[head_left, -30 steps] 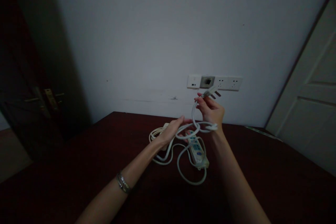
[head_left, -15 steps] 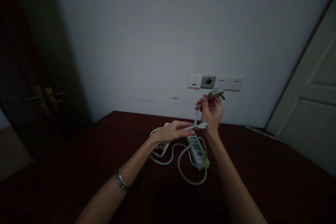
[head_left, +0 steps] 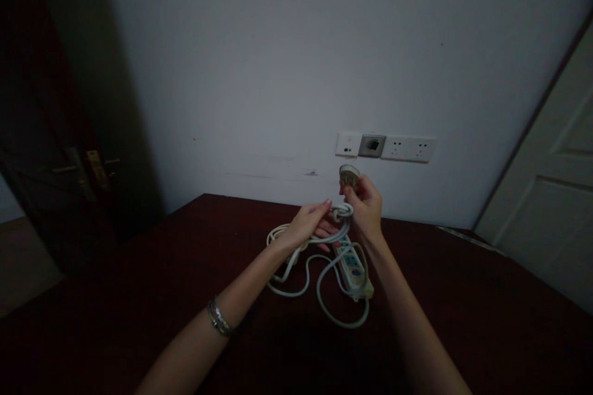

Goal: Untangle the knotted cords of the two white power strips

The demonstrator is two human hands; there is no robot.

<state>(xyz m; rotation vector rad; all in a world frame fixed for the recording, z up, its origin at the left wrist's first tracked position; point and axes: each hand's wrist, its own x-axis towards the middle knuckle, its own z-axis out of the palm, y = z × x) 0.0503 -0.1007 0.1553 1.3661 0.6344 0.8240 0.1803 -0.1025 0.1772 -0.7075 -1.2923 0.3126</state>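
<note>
A three-pin plug (head_left: 349, 175) is pinched in the fingers of my right hand (head_left: 367, 205), in front of the wall and below the sockets. The white power cord (head_left: 341, 210) is bunched in a knot-like loop just under the plug. My left hand (head_left: 311, 226) grips the cord there, thumb on top and fingers beneath. Below my hands a white power strip (head_left: 354, 273) with blue-green sockets lies on the dark red table (head_left: 259, 345), slack cord looping around it. More coiled cord (head_left: 274, 233) lies partly hidden behind my left hand.
On the wall behind the table is a row of plates: a white one (head_left: 347, 144), a grey one (head_left: 372, 145) and white power sockets (head_left: 408, 149). A dark door with a brass handle (head_left: 96, 170) stands at the left, a pale door (head_left: 551, 154) at the right.
My right hand has brought the plug left and slightly down, turning its pins toward me. My left hand has rotated, and its fingers now curl under the cord loop.
</note>
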